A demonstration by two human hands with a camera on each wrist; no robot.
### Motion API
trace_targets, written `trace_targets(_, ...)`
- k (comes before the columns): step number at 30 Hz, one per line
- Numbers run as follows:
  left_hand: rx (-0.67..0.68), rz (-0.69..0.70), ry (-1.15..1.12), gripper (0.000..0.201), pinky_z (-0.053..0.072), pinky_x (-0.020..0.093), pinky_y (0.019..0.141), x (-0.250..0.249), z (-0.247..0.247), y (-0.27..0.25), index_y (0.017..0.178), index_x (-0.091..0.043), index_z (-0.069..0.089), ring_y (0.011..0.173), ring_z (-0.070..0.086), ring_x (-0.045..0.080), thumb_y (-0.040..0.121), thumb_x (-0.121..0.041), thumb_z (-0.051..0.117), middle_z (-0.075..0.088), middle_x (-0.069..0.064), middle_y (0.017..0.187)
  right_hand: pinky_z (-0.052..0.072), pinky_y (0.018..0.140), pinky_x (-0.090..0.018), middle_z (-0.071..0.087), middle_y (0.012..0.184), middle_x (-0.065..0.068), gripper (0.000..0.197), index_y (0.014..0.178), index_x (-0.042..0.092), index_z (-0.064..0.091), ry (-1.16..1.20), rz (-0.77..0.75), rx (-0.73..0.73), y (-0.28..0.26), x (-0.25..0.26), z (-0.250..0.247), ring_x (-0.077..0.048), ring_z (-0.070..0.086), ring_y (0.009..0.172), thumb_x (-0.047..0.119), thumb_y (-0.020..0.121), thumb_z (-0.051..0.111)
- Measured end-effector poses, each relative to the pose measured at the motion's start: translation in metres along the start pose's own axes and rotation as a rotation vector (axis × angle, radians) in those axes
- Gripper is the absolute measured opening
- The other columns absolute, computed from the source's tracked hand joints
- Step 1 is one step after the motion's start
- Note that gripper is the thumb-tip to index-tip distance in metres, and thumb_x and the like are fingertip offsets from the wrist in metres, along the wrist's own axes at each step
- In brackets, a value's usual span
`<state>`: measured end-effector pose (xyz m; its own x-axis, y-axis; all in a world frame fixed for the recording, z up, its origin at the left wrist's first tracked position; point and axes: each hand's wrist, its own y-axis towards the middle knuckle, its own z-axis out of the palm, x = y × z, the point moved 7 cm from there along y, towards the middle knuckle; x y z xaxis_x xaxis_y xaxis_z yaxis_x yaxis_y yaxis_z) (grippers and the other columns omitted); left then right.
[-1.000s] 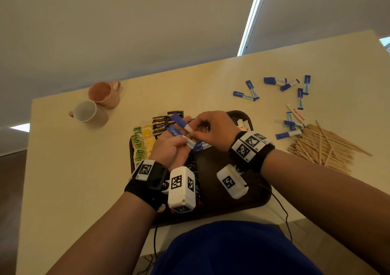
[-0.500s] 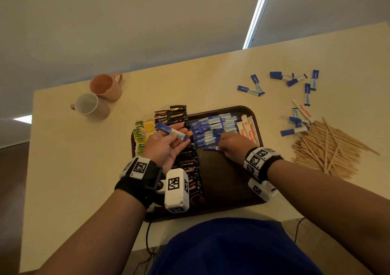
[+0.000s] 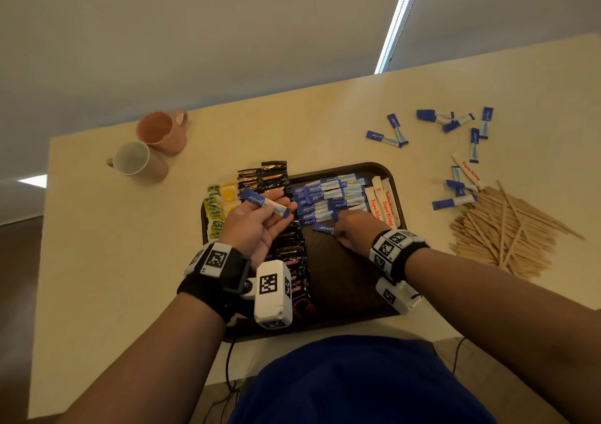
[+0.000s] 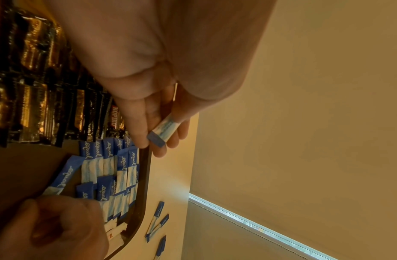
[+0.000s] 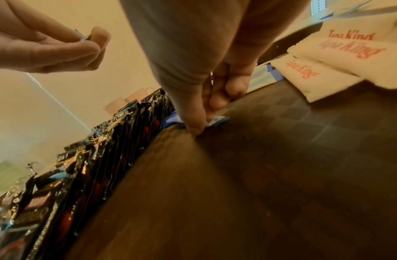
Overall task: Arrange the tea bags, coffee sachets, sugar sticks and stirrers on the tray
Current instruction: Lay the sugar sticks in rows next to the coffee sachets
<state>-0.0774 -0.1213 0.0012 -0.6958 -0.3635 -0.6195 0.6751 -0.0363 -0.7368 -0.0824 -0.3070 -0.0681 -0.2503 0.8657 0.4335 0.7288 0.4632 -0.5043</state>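
The sugar stick (image 3: 323, 228) lay on the tray (image 3: 351, 280), pinched by the right hand (image 3: 353, 230); best slid toward twelve o'clock, flush with its row. The left hand (image 3: 257, 225) held another stick (image 3: 265, 203).

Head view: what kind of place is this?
Probably an office pantry or a staged hospitality tabletop: a plain beige table by a window blind, two mugs, and a tray of coffee sachets.
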Motion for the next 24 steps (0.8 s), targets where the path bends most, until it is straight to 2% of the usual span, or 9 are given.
trace_targets(4,0.0,0.005,-0.002,0.029,0.054,0.04,0.096,-0.001,-0.002,0.0,0.113,-0.003,0.063,0.105,0.07,0.027,0.105,-0.002,0.035,0.07,0.017,0.111,0.047,0.09,-0.03,0.06,0.112,-0.004,0.02,0.113,0.014,0.065,0.053,0.054,-0.073,0.001,-0.002,-0.004,-0.02,0.057,0.103,0.021,0.096,0.058)
trace_targets(10,-0.009,0.0,-0.015,0.028,0.055,0.039,0.094,0.002,-0.004,0.001,0.113,-0.003,0.063,0.107,0.07,0.028,0.105,-0.003,0.036,0.07,0.017,0.112,0.048,0.094,-0.033,0.059,0.113,-0.007,0.022,0.113,0.012,0.069,-0.004,0.063,-0.054,0.008,0.0,-0.004,-0.023,0.056,0.106,0.02,0.098,0.054)
trace_targets(17,-0.009,-0.007,-0.011,0.028,0.056,0.038,0.092,0.001,-0.007,0.0,0.114,-0.003,0.063,0.109,0.069,0.029,0.105,-0.003,0.037,0.069,0.016,0.112,0.051,0.086,-0.032,0.059,0.104,-0.007,0.016,0.1,0.01,0.07,-0.015,0.045,-0.122,0.026,0.009,-0.014,-0.023,0.058,0.097,0.017,0.096,0.056)
trace_targets(24,-0.015,-0.012,0.08,0.024,0.06,0.04,0.085,0.004,-0.009,0.002,0.115,-0.007,0.066,0.101,0.072,0.028,0.103,-0.004,0.046,0.071,0.015,0.103,0.049,0.084,-0.031,0.059,0.103,-0.006,0.018,0.099,0.008,0.068,0.015,0.072,-0.154,0.024,0.005,-0.019,-0.022,0.058,0.096,0.022,0.096,0.057)
